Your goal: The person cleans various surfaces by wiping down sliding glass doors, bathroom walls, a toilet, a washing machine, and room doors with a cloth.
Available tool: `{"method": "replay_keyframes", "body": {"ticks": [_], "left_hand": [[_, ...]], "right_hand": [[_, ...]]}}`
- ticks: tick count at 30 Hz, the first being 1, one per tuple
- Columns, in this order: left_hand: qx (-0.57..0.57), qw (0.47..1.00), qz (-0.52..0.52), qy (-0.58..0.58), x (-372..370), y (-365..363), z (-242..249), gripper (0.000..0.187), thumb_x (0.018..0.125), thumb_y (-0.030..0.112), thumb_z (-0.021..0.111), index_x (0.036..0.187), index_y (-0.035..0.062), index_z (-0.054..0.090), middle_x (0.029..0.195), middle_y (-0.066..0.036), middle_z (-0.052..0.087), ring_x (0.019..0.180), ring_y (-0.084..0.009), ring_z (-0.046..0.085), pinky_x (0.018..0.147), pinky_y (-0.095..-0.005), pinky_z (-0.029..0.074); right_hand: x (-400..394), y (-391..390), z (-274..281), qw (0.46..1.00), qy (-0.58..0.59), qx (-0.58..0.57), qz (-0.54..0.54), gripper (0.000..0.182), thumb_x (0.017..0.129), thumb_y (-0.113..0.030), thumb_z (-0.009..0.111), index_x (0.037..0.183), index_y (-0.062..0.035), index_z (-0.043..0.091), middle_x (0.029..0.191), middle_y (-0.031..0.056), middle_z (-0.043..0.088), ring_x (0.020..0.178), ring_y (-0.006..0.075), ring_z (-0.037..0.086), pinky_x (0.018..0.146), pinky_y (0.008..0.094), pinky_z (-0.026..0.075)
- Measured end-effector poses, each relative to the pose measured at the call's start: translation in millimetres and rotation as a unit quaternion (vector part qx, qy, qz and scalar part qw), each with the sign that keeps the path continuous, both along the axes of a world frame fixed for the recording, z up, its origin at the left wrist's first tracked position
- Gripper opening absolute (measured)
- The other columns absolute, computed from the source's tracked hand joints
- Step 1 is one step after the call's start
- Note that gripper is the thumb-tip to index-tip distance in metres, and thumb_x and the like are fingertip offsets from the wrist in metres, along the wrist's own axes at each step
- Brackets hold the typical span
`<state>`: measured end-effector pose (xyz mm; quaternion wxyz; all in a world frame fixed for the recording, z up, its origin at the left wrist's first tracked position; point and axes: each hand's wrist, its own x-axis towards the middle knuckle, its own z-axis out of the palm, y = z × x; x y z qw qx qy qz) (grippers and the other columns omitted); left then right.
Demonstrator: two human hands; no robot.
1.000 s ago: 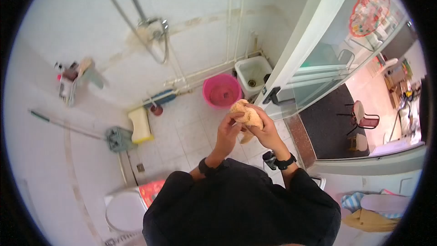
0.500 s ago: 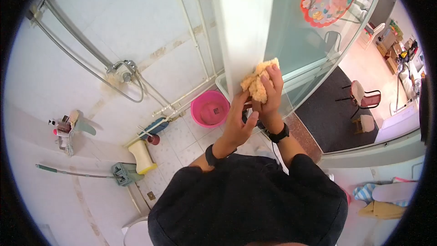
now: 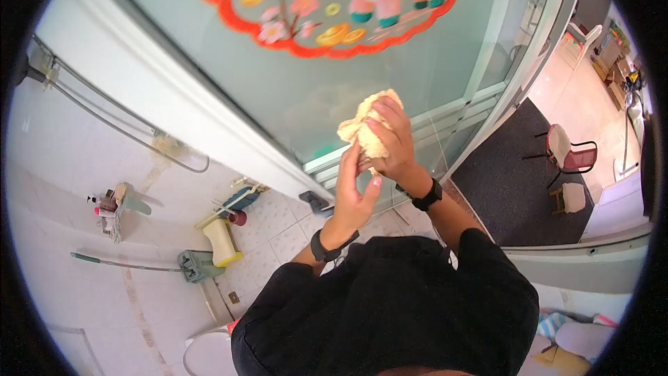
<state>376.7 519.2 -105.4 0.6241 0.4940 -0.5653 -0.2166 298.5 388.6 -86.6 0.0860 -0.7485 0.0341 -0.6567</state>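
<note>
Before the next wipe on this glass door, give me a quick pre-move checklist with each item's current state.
1. Cloth gripped in right hand: ok, fingers wrap over it.
2. Cloth touching the glass door: cannot tell, it is held up in front of the pane.
3. Left hand free of the cloth: ok, it is open below the right hand, fingertips close to the cloth.
4. Sticker out of the cloth's way: ok, it sits higher on the pane.
5. Cloth bunched rather than spread flat: not ok for a broad wipe, it is crumpled.
6. Cloth wet or dry: cannot tell.
</note>
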Motion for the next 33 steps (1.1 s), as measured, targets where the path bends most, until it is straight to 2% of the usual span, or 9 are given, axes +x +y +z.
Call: {"method": "replay_keyframes", "body": {"ticks": [7,12,17,19,21,22,23,28,33], "left_hand": [[0.079,0.996,-0.02,-0.024,-55.2,-60.9,-32.5,0.064,0.091,0.006,0.06,0.146,-0.0029,0.028,0.134,-0.016,0.044,0.116,-0.0224,0.052,0.096,-0.0346,0.047],[0.148,0.988,0.035,-0.003,-47.6,-33.8,-81.2,0.06,0.091,0.002,0.059,0.144,-0.0028,0.032,0.121,-0.014,0.052,0.105,-0.0199,0.058,0.087,-0.0317,0.05],[0.206,0.967,0.115,0.093,-27.5,3.7,-89.3,0.051,0.092,0.0,0.058,0.137,-0.0044,0.037,0.111,-0.013,0.057,0.1,-0.0161,0.059,0.084,-0.0308,0.052],[0.189,0.965,0.166,0.076,-25.4,14.6,-85.9,0.051,0.091,-0.001,0.057,0.137,-0.0047,0.034,0.12,-0.013,0.051,0.1,-0.0164,0.058,0.083,-0.0303,0.052],[0.146,0.957,0.225,0.113,-23.3,22.1,-90.6,0.05,0.089,-0.004,0.056,0.135,-0.005,0.036,0.105,-0.011,0.056,0.09,-0.0159,0.062,0.077,-0.0305,0.054],[0.163,0.953,0.216,0.135,-20.0,31.7,-92.5,0.054,0.091,-0.002,0.055,0.139,-0.0039,0.031,0.129,-0.015,0.046,0.103,-0.0167,0.057,0.085,-0.031,0.051],[0.17,0.948,0.233,0.136,-17.4,38.6,-94.0,0.054,0.092,-0.001,0.054,0.14,-0.0027,0.031,0.131,-0.016,0.046,0.105,-0.0177,0.056,0.086,-0.0316,0.05],[0.176,0.916,0.345,0.104,-7.1,56.8,-101.4,0.052,0.094,0.001,0.048,0.142,-0.0003,0.03,0.126,-0.015,0.049,0.108,-0.0211,0.056,0.087,-0.0327,0.051],[0.237,0.886,0.338,0.211,2.2,73.1,-124.1,0.052,0.095,0.005,0.051,0.141,-0.0018,0.029,0.123,-0.017,0.051,0.097,-0.0219,0.063,0.079,-0.0324,0.053]], "right_hand": [[-50.4,-42.3,-72.2,0.987,-0.014,0.133,-0.085,0.04,0.086,-0.015,0.06,0.124,-0.0025,0.054,0.135,0.0184,0.047,0.128,0.0396,0.045,0.107,0.049,0.037],[-50.9,-19.8,-105.6,0.97,0.05,0.236,0.001,0.054,0.07,0.0,0.061,0.124,-0.003,0.057,0.135,0.0149,0.049,0.129,0.0372,0.043,0.109,0.0472,0.034],[-18.9,5.5,-116.9,0.959,0.086,0.245,0.111,0.052,0.069,-0.006,0.068,0.121,-0.0037,0.06,0.127,0.0135,0.056,0.121,0.0361,0.049,0.103,0.046,0.04],[-7.9,15.3,-116.0,0.953,0.109,0.245,0.141,0.053,0.069,-0.011,0.072,0.12,-0.003,0.061,0.126,0.0134,0.057,0.12,0.0358,0.05,0.103,0.0453,0.039],[5.1,21.0,-111.2,0.943,0.117,0.239,0.2,0.051,0.072,-0.014,0.072,0.12,-0.0041,0.061,0.125,0.0124,0.057,0.119,0.0346,0.051,0.101,0.0437,0.042],[10.0,23.2,-107.2,0.935,0.128,0.238,0.23,0.05,0.072,-0.012,0.071,0.121,-0.0047,0.061,0.126,0.0118,0.056,0.12,0.034,0.051,0.101,0.0434,0.043],[15.9,26.4,-104.6,0.926,0.14,0.237,0.26,0.05,0.072,-0.01,0.069,0.122,-0.0053,0.061,0.127,0.0113,0.056,0.12,0.0333,0.051,0.101,0.0431,0.044],[50.7,42.2,-116.5,0.883,0.189,0.223,0.368,0.056,0.071,-0.002,0.068,0.126,-0.0039,0.055,0.127,0.0136,0.056,0.121,0.0334,0.051,0.099,0.0405,0.045],[62.5,50.5,-154.8,0.814,0.34,0.291,0.37,0.043,0.081,-0.014,0.066,0.122,-0.0052,0.055,0.12,0.015,0.057,0.112,0.0341,0.055,0.091,0.0404,0.049]]}}
